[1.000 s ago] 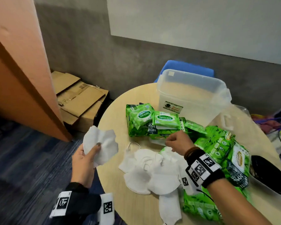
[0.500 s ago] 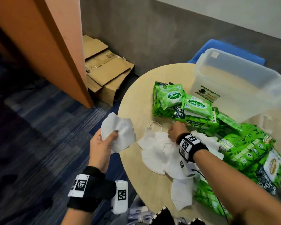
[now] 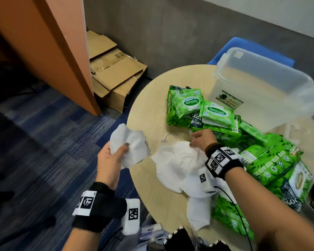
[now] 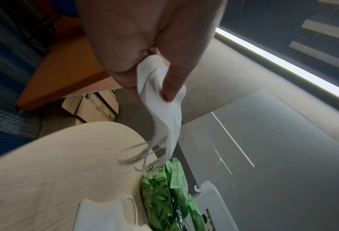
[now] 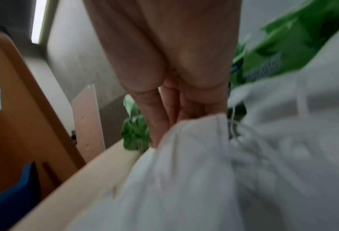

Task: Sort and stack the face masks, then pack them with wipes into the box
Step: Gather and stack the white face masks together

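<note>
Face masks (image 3: 178,165), white and loosely heaped, lie on the round wooden surface (image 3: 149,113) near its front edge, one ear loop sticking out toward the far side. The right hand (image 3: 201,140) reaches down onto the top of this heap, and its fingers (image 5: 158,125) meet the white fabric; the right wrist view is blurred, so whether they pinch a mask or only touch it cannot be told. The left hand (image 3: 109,165) is held off the surface's left edge, over the blue carpet (image 3: 43,142), with thumb and fingers (image 4: 174,87) clamped on a small bunch of held masks (image 3: 130,147) whose ear loops dangle below in the left wrist view. Green wipe packs (image 3: 201,109) are piled behind and to the right of the heap, two smaller Sanicare packs on top. A clear plastic box (image 3: 265,91) stands open just beyond them. Flattened cardboard (image 3: 114,73) lies on the floor beside an orange panel (image 3: 43,48).
</note>
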`<state>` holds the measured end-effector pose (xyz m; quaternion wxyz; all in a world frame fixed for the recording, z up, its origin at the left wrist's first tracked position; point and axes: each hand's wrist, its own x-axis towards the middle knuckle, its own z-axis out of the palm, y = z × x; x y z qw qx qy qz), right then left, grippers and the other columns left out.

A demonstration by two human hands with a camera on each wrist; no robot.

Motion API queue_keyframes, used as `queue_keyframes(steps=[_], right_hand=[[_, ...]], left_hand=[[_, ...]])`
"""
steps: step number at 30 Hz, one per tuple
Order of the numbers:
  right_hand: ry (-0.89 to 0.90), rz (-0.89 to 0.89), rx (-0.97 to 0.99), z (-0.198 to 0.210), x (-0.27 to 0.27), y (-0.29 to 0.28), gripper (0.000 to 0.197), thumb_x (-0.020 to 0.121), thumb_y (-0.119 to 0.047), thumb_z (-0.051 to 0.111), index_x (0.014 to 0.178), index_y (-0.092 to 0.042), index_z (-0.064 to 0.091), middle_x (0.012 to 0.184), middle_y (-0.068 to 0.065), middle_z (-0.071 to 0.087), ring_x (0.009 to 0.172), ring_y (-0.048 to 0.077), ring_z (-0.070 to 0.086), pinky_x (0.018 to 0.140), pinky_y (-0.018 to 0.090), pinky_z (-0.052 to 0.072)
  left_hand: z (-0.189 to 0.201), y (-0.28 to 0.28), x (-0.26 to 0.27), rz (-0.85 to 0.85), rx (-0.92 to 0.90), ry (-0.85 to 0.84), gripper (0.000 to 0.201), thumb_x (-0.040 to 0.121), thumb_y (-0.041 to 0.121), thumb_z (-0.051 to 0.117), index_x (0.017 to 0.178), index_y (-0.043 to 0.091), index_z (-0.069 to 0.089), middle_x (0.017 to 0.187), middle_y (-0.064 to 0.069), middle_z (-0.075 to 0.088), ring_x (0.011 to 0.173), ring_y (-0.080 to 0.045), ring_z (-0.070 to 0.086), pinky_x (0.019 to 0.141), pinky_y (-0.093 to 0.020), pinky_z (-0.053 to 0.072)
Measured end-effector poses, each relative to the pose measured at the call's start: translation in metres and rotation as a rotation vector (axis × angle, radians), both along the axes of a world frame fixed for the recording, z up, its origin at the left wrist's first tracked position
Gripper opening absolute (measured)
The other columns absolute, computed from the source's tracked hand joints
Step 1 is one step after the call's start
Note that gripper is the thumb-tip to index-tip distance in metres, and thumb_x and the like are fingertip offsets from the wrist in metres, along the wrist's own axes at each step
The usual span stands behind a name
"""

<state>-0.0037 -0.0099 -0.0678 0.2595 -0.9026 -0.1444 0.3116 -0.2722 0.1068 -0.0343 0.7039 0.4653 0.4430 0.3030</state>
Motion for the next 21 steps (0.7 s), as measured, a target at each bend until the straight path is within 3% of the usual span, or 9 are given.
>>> queue_keyframes(steps=[6, 10, 14, 16, 18, 19, 21], right_hand=[[0.06, -0.062, 0.183, 0.024, 0.012, -0.021, 0.023, 0.077, 0.006, 0.069, 0.095, -0.008, 0.073, 0.101, 0.007, 0.068, 0.093, 0.018, 0.059, 0.088, 0.03, 0.046], [0.061, -0.104, 0.335, 0.029, 0.012, -0.032, 0.023, 0.08, 0.008, 0.064, 0.096, -0.007, 0.072, 0.097, 0.01, 0.069, 0.095, 0.022, 0.061, 0.093, 0.033, 0.047], [0.072, -0.145, 0.39, 0.033, 0.01, -0.041, 0.025, 0.083, 0.01, 0.058, 0.076, -0.012, 0.066, 0.082, 0.005, 0.067, 0.08, 0.02, 0.06, 0.078, 0.034, 0.051], [0.112, -0.19, 0.437, 0.035, 0.008, -0.045, 0.023, 0.084, 0.012, 0.057, 0.077, -0.009, 0.062, 0.079, 0.01, 0.066, 0.071, 0.022, 0.06, 0.072, 0.037, 0.053], [0.081, -0.164, 0.432, 0.034, 0.007, -0.048, 0.011, 0.085, 0.005, 0.062, 0.085, -0.007, 0.063, 0.082, 0.009, 0.066, 0.072, 0.019, 0.06, 0.069, 0.031, 0.052], [0.059, -0.119, 0.404, 0.033, 0.004, -0.049, 0.006, 0.085, -0.003, 0.066, 0.091, -0.006, 0.065, 0.086, 0.006, 0.066, 0.076, 0.017, 0.06, 0.072, 0.028, 0.05], [0.04, -0.046, 0.326, 0.024, -0.003, -0.05, 0.023, 0.084, -0.014, 0.07, 0.103, -0.004, 0.066, 0.097, 0.005, 0.066, 0.088, 0.016, 0.06, 0.083, 0.028, 0.047]], left_hand=[[-0.006, -0.009, 0.011, -0.044, -0.021, -0.002, 0.019, 0.091, 0.005, 0.06, 0.108, 0.01, 0.067, 0.108, -0.012, 0.072, 0.099, -0.027, 0.067, 0.086, -0.044, 0.053], [-0.006, -0.016, 0.026, -0.082, -0.04, -0.026, 0.018, 0.092, 0.004, 0.058, 0.108, 0.007, 0.067, 0.107, -0.013, 0.072, 0.096, -0.025, 0.068, 0.083, -0.038, 0.054], [-0.007, -0.022, 0.042, -0.128, -0.046, -0.037, 0.022, 0.094, 0.003, 0.056, 0.113, 0.006, 0.064, 0.111, -0.015, 0.071, 0.099, -0.027, 0.067, 0.084, -0.04, 0.054], [-0.007, -0.024, 0.05, -0.127, -0.037, -0.041, 0.022, 0.093, 0.002, 0.056, 0.114, 0.011, 0.06, 0.11, -0.013, 0.07, 0.098, -0.026, 0.066, 0.087, -0.043, 0.053], [-0.007, -0.026, 0.056, -0.114, -0.006, -0.03, 0.03, 0.092, 0.002, 0.057, 0.118, 0.016, 0.051, 0.109, -0.007, 0.067, 0.095, -0.022, 0.065, 0.084, -0.04, 0.054], [-0.008, -0.026, 0.059, -0.109, 0.006, -0.027, 0.036, 0.092, 0.001, 0.057, 0.122, 0.02, 0.048, 0.11, -0.005, 0.066, 0.094, -0.02, 0.065, 0.081, -0.036, 0.055], [-0.007, -0.027, 0.061, -0.111, -0.008, -0.047, 0.048, 0.092, 0.0, 0.056, 0.129, 0.027, 0.041, 0.113, -0.003, 0.063, 0.097, -0.019, 0.064, 0.083, -0.035, 0.054]])
